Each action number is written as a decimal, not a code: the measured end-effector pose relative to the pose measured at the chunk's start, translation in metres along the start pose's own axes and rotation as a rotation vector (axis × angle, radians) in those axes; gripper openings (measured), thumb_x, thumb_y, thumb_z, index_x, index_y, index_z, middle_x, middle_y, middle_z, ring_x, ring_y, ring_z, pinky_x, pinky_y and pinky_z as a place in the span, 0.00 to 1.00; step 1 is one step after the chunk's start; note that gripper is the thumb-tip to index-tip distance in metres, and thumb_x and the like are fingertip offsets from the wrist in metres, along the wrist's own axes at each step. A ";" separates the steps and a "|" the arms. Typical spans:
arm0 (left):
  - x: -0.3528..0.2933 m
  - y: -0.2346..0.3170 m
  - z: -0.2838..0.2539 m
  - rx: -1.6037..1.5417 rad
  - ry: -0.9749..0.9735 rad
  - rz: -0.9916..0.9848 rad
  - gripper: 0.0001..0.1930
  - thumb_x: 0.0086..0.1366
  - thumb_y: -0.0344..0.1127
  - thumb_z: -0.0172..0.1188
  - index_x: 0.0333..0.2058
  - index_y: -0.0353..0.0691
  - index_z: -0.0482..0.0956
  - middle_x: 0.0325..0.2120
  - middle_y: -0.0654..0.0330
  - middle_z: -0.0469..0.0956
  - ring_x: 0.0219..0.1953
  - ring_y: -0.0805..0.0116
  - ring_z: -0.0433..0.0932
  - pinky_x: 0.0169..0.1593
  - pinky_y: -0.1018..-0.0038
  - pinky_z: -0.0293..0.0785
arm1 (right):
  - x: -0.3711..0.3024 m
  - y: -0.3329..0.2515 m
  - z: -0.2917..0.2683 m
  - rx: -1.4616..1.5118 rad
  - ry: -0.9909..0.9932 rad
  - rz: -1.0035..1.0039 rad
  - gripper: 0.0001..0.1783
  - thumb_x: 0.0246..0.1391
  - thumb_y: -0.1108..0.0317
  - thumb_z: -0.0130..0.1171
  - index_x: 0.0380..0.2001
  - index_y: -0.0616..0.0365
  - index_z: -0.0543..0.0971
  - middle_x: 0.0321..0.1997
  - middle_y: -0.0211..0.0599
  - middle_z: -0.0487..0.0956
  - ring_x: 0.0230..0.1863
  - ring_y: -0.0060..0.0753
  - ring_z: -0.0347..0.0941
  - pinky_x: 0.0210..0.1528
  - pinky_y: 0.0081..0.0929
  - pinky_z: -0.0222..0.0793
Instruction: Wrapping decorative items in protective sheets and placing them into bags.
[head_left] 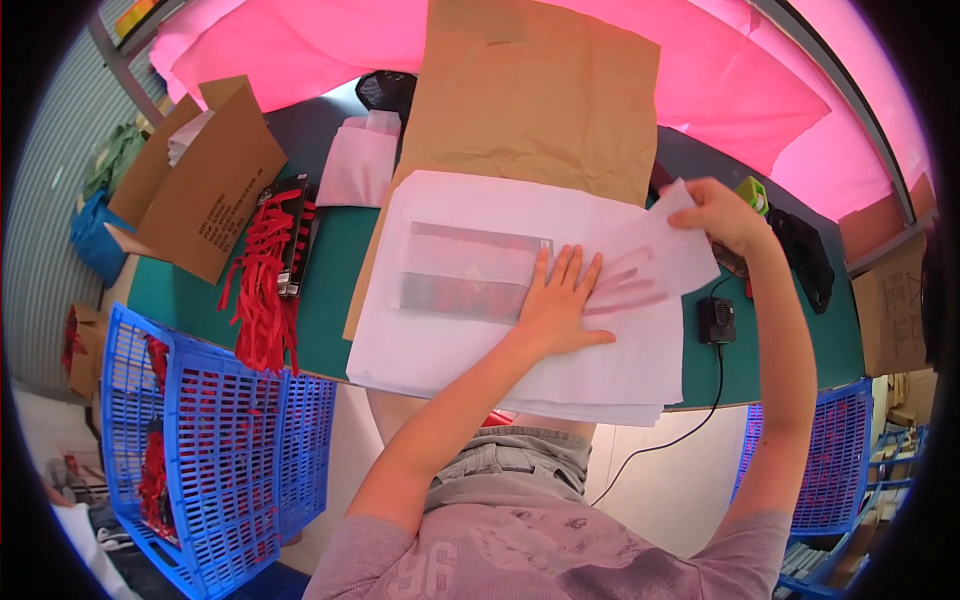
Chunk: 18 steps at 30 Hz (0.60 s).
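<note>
A stack of white thin paper sheets lies in front of me. On it is a flat rectangular dark-and-grey pack, seen hazily through a thin sheet, with red straps trailing to the right. My left hand presses flat at the pack's right end, fingers spread. Raised to the right, my right hand pinches the corner of the thin white sheet, which is lifted and folded inward over the straps.
Brown kraft paper lies beyond the stack. To the left are red straps on black cards, a cardboard box and a folded white bundle. A black adapter with its cable lies right. Blue crates stand below the green table.
</note>
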<state>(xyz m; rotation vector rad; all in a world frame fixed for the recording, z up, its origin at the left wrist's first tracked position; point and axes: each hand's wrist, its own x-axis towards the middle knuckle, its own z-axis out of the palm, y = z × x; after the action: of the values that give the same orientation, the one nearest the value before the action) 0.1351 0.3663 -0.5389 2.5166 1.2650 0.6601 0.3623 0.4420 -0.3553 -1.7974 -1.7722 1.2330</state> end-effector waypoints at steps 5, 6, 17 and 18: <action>-0.003 -0.013 -0.009 -0.053 -0.038 0.035 0.55 0.51 0.65 0.59 0.68 0.36 0.46 0.68 0.40 0.44 0.71 0.48 0.38 0.70 0.52 0.28 | 0.004 -0.124 0.066 -0.359 -0.018 -0.086 0.26 0.43 0.73 0.56 0.51 0.63 0.74 0.27 0.34 0.73 0.18 0.23 0.65 0.16 0.19 0.59; -0.007 -0.012 -0.016 -0.104 0.010 0.035 0.54 0.51 0.61 0.62 0.67 0.35 0.47 0.68 0.41 0.45 0.71 0.48 0.40 0.70 0.53 0.33 | 0.013 -0.137 0.077 -0.442 -0.100 -0.093 0.26 0.44 0.74 0.54 0.51 0.62 0.74 0.25 0.33 0.71 0.17 0.24 0.64 0.16 0.20 0.59; -0.098 -0.087 -0.128 -1.378 0.182 -0.565 0.28 0.57 0.32 0.64 0.57 0.37 0.70 0.44 0.56 0.78 0.43 0.68 0.76 0.44 0.76 0.74 | 0.077 -0.178 0.254 -0.968 -0.548 -0.221 0.24 0.45 0.77 0.47 0.48 0.67 0.75 0.20 0.38 0.78 0.17 0.30 0.74 0.21 0.24 0.70; -0.100 -0.092 -0.130 -1.462 0.220 -0.647 0.29 0.57 0.31 0.64 0.58 0.38 0.69 0.44 0.55 0.78 0.42 0.68 0.77 0.43 0.76 0.74 | 0.084 -0.174 0.266 -0.979 -0.585 -0.232 0.23 0.45 0.77 0.48 0.48 0.67 0.75 0.20 0.37 0.78 0.17 0.30 0.74 0.20 0.24 0.70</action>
<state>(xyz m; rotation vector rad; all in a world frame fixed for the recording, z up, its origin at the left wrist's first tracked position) -0.0451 0.3423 -0.4925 0.8284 0.9327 1.1022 0.0380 0.4616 -0.4056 -1.6044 -3.2196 0.8876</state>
